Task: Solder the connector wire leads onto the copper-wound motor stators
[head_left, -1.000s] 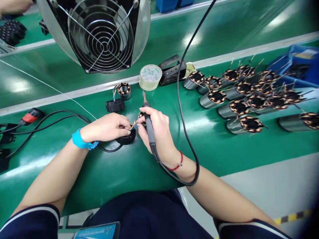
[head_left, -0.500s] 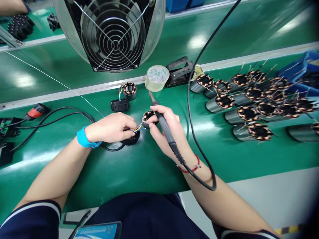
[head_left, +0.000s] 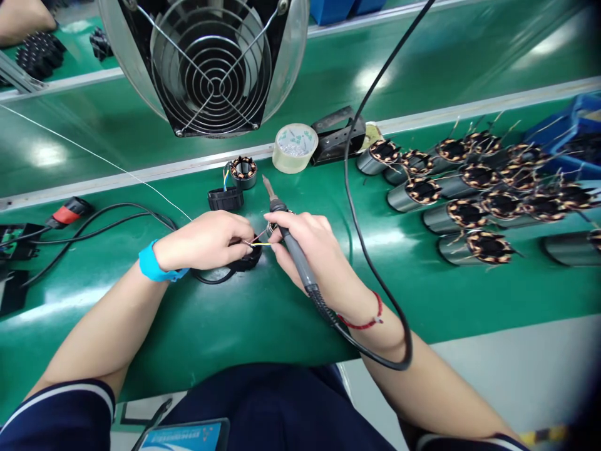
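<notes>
My right hand [head_left: 313, 244] is wrapped around a soldering iron [head_left: 300, 263], its bare metal tip pointing up and away over the bench. Its thumb and forefinger meet at a yellow wire [head_left: 261, 243]. My left hand [head_left: 211, 239] is closed in a pinch on the thin wires, just above a round black plastic part [head_left: 246, 260]. A thin pale strand [head_left: 141, 180] runs from the upper left down to this hand. Between my hands a motor stator [head_left: 270, 229] stands mostly hidden by my right fingers.
Another stator [head_left: 243, 172] stands behind, wired to a black cap [head_left: 226, 199]. Several stators [head_left: 464, 215] fill the right side, near a blue bin [head_left: 573, 134]. A tape roll [head_left: 295, 148] and a fan [head_left: 216, 75] are at the back. The iron's black cable [head_left: 364, 250] loops across the bench.
My right hand has shifted slightly left with the soldering iron, and its fingers now meet at the yellow wire, covering most of the stator. My left hand has barely moved.
</notes>
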### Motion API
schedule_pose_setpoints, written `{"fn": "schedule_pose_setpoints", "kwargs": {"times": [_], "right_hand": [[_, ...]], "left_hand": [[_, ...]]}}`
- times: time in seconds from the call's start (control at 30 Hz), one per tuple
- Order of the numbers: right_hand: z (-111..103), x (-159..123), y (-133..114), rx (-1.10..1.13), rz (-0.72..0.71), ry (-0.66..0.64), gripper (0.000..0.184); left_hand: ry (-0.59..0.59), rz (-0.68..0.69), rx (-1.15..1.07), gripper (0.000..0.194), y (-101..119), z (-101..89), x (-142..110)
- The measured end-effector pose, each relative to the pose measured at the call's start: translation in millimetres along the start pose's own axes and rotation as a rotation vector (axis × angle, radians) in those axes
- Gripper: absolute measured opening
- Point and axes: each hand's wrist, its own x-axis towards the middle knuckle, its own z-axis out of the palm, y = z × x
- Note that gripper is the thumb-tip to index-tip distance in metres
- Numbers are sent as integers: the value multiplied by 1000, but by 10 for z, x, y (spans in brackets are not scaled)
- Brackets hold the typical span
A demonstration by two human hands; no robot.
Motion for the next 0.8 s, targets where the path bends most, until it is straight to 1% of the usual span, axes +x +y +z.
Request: {"fn": "schedule_pose_setpoints", "kwargs": {"times": [0.1, 0.17, 0.23, 0.27, 0.33, 0.4, 0.47, 0.6, 0.7, 0.8], "right_hand": [[-2, -2, 8, -4, -18, -33, 36], [-3, 11, 8, 41, 5, -8, 33], [-4, 29, 5, 130, 54, 38, 33], [-2, 37, 5, 178, 75, 62, 33], [11, 45, 6, 255, 95, 97, 36], [43, 43, 16, 317, 104, 119, 37], [88, 34, 37, 372, 114, 140, 39], [168, 19, 92, 438, 133, 176, 43], [192, 17, 114, 465, 171, 196, 45], [194, 15, 109, 472, 181, 207, 45]], "left_hand": [[3, -16, -9, 20, 7, -12, -2], [4, -35, -53, 18, 5, -21, -10], [46, -76, -164, 8, 5, -25, -24], [98, -97, -246, 9, 9, -22, -31], [243, -135, -418, 13, 26, -1, -40], [370, -160, -516, 9, 56, 38, -36], [405, -170, -507, 10, 92, 85, -23], [386, -145, -419, 9, 146, 147, -7], [380, -133, -357, 7, 160, 152, -7], [397, -103, -294, 10, 171, 146, 4]]}}
